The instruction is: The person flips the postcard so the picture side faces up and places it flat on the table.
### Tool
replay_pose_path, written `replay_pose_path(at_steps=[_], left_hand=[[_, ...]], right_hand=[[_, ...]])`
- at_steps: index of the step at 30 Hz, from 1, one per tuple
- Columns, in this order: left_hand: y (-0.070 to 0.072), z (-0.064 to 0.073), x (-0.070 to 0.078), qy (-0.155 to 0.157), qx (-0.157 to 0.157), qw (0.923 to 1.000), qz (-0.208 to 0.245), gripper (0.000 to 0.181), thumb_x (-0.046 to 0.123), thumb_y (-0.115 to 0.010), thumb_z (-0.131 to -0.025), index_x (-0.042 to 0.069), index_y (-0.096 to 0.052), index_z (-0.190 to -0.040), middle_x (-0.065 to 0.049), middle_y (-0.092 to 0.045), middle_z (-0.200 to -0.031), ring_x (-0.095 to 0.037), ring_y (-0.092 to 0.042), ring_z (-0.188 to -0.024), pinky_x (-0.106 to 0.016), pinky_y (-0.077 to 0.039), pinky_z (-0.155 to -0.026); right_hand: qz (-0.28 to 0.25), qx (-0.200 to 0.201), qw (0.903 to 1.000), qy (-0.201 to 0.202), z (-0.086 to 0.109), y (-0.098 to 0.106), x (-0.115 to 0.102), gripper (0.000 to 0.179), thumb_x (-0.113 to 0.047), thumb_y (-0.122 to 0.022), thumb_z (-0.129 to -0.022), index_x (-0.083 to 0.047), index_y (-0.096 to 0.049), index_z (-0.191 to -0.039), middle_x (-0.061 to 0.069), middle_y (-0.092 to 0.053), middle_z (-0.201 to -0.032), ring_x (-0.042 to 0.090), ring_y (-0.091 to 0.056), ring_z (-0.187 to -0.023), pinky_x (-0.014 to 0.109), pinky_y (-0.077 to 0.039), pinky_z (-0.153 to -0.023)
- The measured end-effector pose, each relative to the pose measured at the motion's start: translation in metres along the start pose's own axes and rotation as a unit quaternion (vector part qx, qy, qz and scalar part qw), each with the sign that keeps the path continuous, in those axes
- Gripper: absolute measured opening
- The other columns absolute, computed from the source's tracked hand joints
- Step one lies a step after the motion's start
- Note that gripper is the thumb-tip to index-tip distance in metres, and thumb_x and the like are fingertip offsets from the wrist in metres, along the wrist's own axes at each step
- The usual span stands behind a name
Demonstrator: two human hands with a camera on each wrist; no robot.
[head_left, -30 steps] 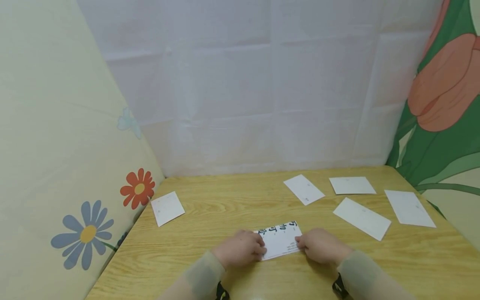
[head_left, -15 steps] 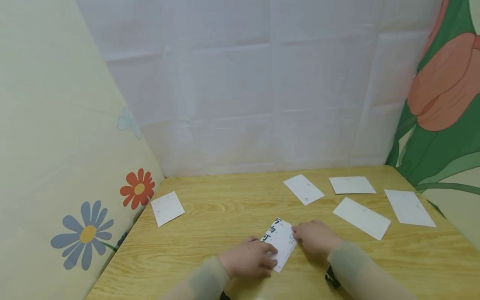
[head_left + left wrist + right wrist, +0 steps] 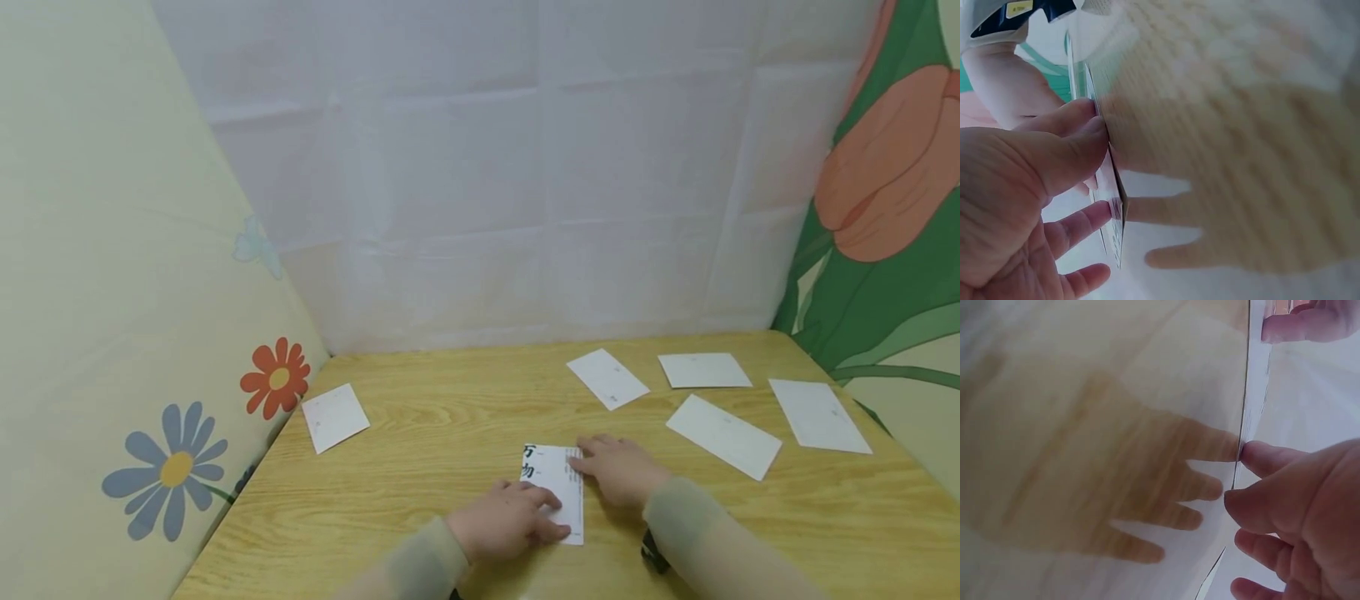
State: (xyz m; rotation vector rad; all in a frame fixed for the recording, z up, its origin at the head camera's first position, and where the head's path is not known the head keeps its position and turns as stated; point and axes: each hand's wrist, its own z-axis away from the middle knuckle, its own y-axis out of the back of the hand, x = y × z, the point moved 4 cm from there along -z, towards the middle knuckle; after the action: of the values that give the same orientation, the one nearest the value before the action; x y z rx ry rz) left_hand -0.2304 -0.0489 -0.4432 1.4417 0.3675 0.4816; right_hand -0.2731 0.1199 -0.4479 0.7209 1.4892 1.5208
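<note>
A white card [image 3: 570, 500] with large black brush-style characters down its left side lies on the wooden table [image 3: 420, 417], its long side pointing away from me. Across its lower left part rests my left hand [image 3: 504, 518], with fingers spread on the surface. My right hand [image 3: 618, 468] touches the upper right corner with straight fingertips. Seen almost edge-on in the left wrist view, the card [image 3: 1116, 212] meets the left thumb [image 3: 1088, 147]. In the right wrist view, the right index fingertip [image 3: 1254, 453] touches the card's edge, and the thumb is close by.
Several other white cards lie flat: one [image 3: 335, 417] at the far left, one [image 3: 607, 379] at the back, and more to the right, including a long card [image 3: 724, 437]. A white sheet [image 3: 525, 183] hangs behind the table. Flower-printed cloths [image 3: 180, 275] flank it.
The card has turned from lying crosswise to pointing away from me. My left hand slid onto its surface, and my right hand moved to its upper right corner. The other cards stayed put.
</note>
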Motion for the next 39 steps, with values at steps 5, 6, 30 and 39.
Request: replay_pose_path(at_steps=[5, 6, 30, 39], left_hand=[[-0.001, 0.0, -0.004, 0.051, -0.007, 0.9982, 0.031, 0.033, 0.037, -0.056, -0.095, 0.043, -0.058, -0.128, 0.006, -0.054, -0.134, -0.023, -0.049, -0.124, -0.05, -0.038, -0.097], [-0.002, 0.0, -0.005, 0.061, -0.009, 0.9976, 0.03, 0.035, 0.039, -0.057, -0.095, 0.043, -0.057, -0.129, 0.006, -0.053, -0.135, -0.023, -0.048, -0.124, -0.051, -0.038, -0.097], [0.003, 0.007, -0.06, 0.193, -0.01, 0.9783, 0.075, 0.043, 0.047, -0.054, -0.093, 0.032, -0.057, -0.134, 0.002, -0.044, -0.146, -0.037, -0.04, -0.132, -0.058, -0.025, -0.106], [0.002, 0.008, -0.084, 0.223, -0.005, 0.9715, 0.079, 0.044, 0.045, -0.053, -0.095, 0.027, -0.056, -0.135, -0.003, -0.044, -0.147, -0.034, -0.04, -0.133, -0.058, -0.024, -0.105]], right_hand=[[0.013, 0.037, 0.9988, 0.03, 0.004, -0.001, -0.002, 0.06, 0.005, -0.058, -0.079, -0.02, -0.058, -0.134, 0.008, -0.047, -0.143, 0.033, -0.04, -0.132, 0.056, -0.028, -0.107], [0.016, 0.048, 0.9978, 0.042, 0.005, -0.001, -0.003, 0.058, 0.004, -0.059, -0.079, -0.019, -0.059, -0.133, 0.008, -0.05, -0.14, 0.032, -0.043, -0.13, 0.055, -0.031, -0.106], [0.0, 0.104, 0.9874, 0.12, 0.037, 0.004, 0.008, 0.03, -0.01, -0.056, -0.095, -0.009, -0.064, -0.124, 0.013, -0.061, -0.126, 0.033, -0.058, -0.114, 0.052, -0.043, -0.095], [-0.008, 0.08, 0.9953, 0.055, 0.021, 0.005, 0.04, 0.047, -0.023, -0.063, -0.093, -0.004, -0.054, -0.135, 0.02, -0.05, -0.138, 0.04, -0.047, -0.125, 0.055, -0.035, -0.103]])
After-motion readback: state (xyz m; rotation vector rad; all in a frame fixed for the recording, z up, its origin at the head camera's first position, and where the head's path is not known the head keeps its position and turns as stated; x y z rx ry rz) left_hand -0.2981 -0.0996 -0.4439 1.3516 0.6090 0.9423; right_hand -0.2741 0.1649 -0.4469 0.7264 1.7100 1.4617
